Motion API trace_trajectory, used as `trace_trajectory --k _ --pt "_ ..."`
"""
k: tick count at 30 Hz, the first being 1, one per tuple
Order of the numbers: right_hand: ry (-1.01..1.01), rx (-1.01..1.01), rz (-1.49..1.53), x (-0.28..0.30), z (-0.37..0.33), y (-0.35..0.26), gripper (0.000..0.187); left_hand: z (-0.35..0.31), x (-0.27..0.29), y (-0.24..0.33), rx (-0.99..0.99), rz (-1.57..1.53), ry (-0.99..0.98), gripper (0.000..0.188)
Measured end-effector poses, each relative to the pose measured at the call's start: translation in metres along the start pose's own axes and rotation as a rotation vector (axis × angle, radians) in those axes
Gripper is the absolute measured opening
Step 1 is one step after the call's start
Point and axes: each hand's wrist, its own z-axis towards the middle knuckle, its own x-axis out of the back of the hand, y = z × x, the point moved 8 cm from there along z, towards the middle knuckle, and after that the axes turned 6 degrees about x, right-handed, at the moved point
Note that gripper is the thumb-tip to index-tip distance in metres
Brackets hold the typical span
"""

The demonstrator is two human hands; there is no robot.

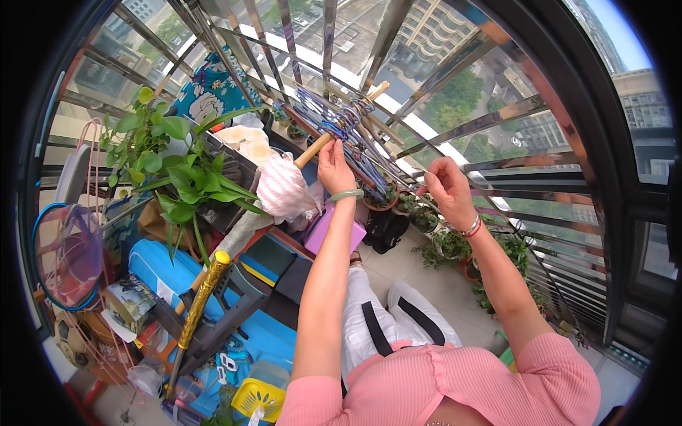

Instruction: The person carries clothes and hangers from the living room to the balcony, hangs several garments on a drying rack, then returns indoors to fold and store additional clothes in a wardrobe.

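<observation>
A wooden pole carries a tight bunch of thin clothes hangers, mostly blue and grey. My left hand, with a pale green bangle on its wrist, reaches up to them, its raised fingertips closed on a hanger by the pole. To the right, apart from the bunch, my right hand is held up with its fingers curled in. Whatever it may hold is too small to make out. Just left of my left hand, a pink-and-white striped cloth covers the near end of the pole.
Metal railings enclose this high balcony. Leafy potted plants stand at left, and smaller pots line the floor along the railing. A purple box, dark shoes, a gold-wrapped pole and blue-covered clutter lie below.
</observation>
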Motion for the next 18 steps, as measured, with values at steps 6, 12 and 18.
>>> trace_trajectory --k 6,12,18 --pt "0.018 0.015 0.12 -0.024 0.009 -0.017 0.006 -0.002 0.001 -0.007 0.034 -0.139 -0.074 0.031" --pt "0.078 0.133 -0.078 -0.075 0.033 -0.02 0.01 -0.05 0.043 -0.009 0.184 -0.346 -0.002 0.034" --pt "0.093 0.021 -0.264 -0.061 0.001 -0.022 0.01 -0.068 0.074 -0.001 0.244 -0.29 0.084 0.032"
